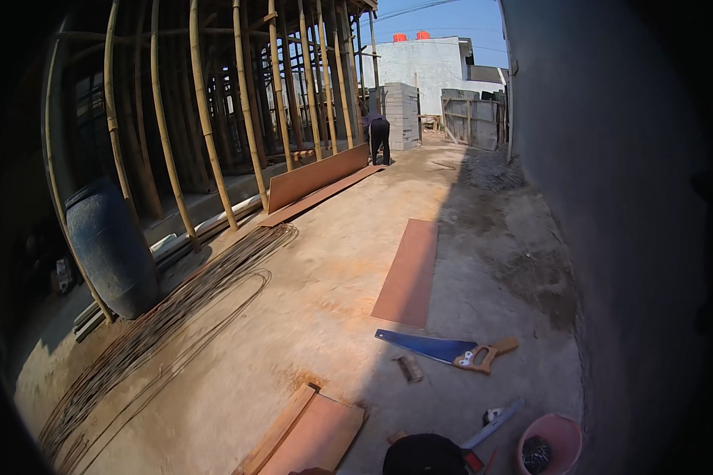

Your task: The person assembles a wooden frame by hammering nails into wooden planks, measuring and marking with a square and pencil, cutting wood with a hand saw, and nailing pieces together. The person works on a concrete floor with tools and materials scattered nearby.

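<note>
Neither of my hands shows clearly; a dark rounded shape (424, 456) at the lower edge is cut off, and I cannot tell what it is. Left of it lies a reddish-brown board with a wooden strip (281, 427) along its left side. A handsaw (436, 347) with a blue blade and wooden handle rests flat on the ground farther out. Close to the saw is a short brown piece (409, 369). Beyond it lies a long reddish-brown panel (408, 273), half in shadow. At the lower right stands a pink bucket (572, 435) holding dark nail-like pieces (535, 454).
Long thin metal rods (158, 336) stretch along the left ground, beside a dark blue barrel (112, 245) and bamboo poles (206, 119). A grey wall (626, 198) bounds the right. Farther off, a person (379, 138) bends near long panels (317, 178) and stacked grey blocks (402, 119).
</note>
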A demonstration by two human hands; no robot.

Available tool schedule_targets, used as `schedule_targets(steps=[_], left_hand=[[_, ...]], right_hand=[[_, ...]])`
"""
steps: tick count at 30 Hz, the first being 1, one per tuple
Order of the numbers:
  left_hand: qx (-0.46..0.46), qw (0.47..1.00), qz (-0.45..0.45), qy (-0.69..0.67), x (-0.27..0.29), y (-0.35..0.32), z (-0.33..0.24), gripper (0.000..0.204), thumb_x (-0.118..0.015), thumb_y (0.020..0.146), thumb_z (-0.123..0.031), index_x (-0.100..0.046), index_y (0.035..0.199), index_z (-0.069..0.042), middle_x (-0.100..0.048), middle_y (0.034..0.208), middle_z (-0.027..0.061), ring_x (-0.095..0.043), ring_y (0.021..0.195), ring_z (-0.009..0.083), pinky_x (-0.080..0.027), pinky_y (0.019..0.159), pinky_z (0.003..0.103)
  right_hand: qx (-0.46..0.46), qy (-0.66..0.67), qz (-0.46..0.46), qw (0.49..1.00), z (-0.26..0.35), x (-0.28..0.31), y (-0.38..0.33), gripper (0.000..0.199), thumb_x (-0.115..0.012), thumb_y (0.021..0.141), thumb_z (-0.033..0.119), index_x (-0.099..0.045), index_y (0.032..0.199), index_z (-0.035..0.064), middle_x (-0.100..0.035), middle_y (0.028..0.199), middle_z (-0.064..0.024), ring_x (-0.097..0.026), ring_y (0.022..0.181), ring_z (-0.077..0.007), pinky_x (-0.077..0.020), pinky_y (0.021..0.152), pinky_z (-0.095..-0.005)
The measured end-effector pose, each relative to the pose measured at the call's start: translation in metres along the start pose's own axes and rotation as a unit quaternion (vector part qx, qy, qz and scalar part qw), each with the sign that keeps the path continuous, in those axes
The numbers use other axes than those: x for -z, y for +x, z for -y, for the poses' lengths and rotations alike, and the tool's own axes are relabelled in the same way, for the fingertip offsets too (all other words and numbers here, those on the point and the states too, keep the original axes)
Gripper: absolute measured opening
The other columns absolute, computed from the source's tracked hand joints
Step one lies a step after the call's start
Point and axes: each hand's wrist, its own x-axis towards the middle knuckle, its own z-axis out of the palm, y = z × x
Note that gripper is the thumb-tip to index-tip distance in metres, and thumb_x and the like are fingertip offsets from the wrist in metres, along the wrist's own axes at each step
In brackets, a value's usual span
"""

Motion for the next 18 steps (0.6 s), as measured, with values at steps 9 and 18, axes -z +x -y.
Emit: schedule_targets(steps=[9, 18], left_hand=[[0.006, 1.0, 0.019, -0.023, 0.003, -0.005, -0.004, 0.066, -0.046, 0.093, -0.061, -0.059, 0.137, -0.014, -0.051, 0.145, 0.0188, -0.044, 0.135, 0.0406, -0.033, 0.11, 0.055], [0.01, 0.999, 0.029, -0.034, 0.004, -0.008, -0.006, 0.068, -0.049, 0.091, -0.061, -0.057, 0.137, -0.011, -0.05, 0.145, 0.0197, -0.043, 0.136, 0.0412, -0.033, 0.111, 0.055]], right_hand=[[-0.022, -0.017, 0.037, 0.999, 0.0, -0.008, 0.0, 0.051, -0.064, 0.082, 0.028, -0.059, 0.131, 0.0168, -0.065, 0.116, -0.0149, -0.062, 0.107, -0.0377, -0.0497, 0.09, -0.05], [-0.033, -0.002, 0.035, 0.999, 0.01, -0.003, 0.0, 0.051, -0.062, 0.083, 0.023, -0.058, 0.133, 0.0157, -0.064, 0.115, -0.0173, -0.062, 0.105, -0.0391, -0.0496, 0.09, -0.0504]])
